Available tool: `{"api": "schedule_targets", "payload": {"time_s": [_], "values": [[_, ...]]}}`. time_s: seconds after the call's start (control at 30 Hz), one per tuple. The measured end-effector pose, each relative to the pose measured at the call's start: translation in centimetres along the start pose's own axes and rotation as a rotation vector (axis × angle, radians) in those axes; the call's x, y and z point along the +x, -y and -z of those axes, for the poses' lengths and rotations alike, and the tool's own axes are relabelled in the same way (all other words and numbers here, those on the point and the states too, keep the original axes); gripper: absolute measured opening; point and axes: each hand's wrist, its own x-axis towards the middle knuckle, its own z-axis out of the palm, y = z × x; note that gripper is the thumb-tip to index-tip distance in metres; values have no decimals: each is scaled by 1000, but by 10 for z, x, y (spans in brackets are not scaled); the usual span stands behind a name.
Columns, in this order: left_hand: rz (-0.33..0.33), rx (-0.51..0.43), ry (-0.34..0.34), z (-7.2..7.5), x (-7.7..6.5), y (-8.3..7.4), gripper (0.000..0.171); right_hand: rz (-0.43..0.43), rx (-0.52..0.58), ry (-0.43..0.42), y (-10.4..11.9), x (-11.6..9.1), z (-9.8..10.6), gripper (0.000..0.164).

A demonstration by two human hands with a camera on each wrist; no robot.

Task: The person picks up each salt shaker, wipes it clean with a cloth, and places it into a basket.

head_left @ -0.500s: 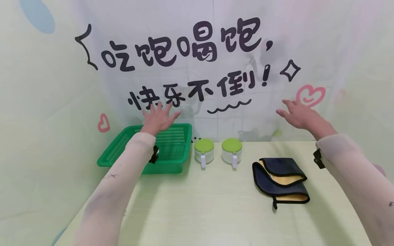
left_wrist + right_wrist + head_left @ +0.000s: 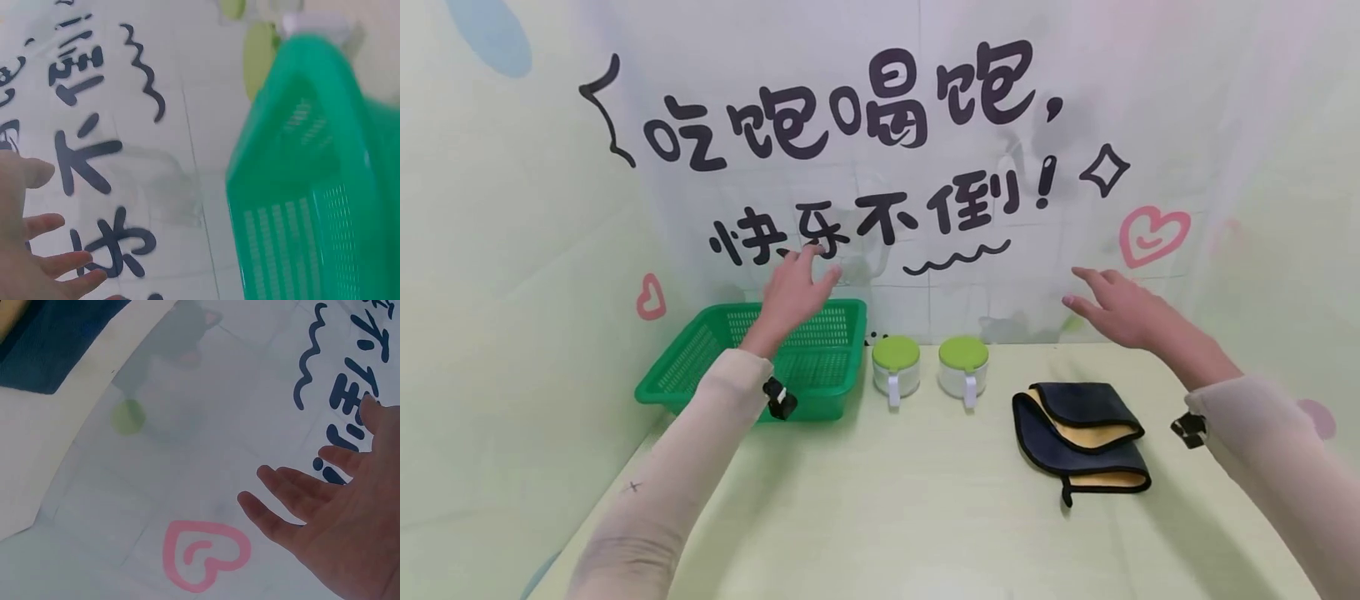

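Observation:
My left hand (image 2: 793, 290) hovers in the air over the green plastic basket (image 2: 808, 408), fingers spread and nothing in it. In the left wrist view the basket (image 2: 369, 206) fills the right side, apart from the fingers. To the right, my right hand (image 2: 1123, 310) is raised with loosely extended fingers, holding nothing. Below it on the table lies a folded dark blue cloth (image 2: 1082, 404) with yellow lining and black edging. Two jars with green lids, the left jar (image 2: 896, 367) and the right jar (image 2: 963, 367), stand side by side between the hands, white handles facing me.
The pale table (image 2: 910, 500) runs back to a white wall hanging (image 2: 880, 308) with black lettering and pink hearts. Its side panels close in the space at left and right. A black wrist camera (image 2: 780, 398) sits on the left cuff, another (image 2: 1190, 429) on the right.
My right hand and forearm have come down a little. The left hand has shifted slightly right and its fingers are less spread. The basket, jars and cloth have stayed put.

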Motion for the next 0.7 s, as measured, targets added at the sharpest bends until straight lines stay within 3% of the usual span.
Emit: {"api": "schedule_targets", "payload": {"time_s": [0.17, 0.3, 0.47, 0.7], "values": [[-32, -183, -59, -10, -19, -15, 52, 19, 40, 0, 5, -13, -15, 78], [-51, -292, -68, -19, -34, -29, 44, 35, 67, -2, 8, -23, -27, 76], [-15, -370, -13, -30, -54, -46, 38, 68, 133, -15, 12, -36, -37, 71], [92, -571, 72, -51, -78, -63, 31, 78, 242, -21, 3, -46, -58, 68]]}}
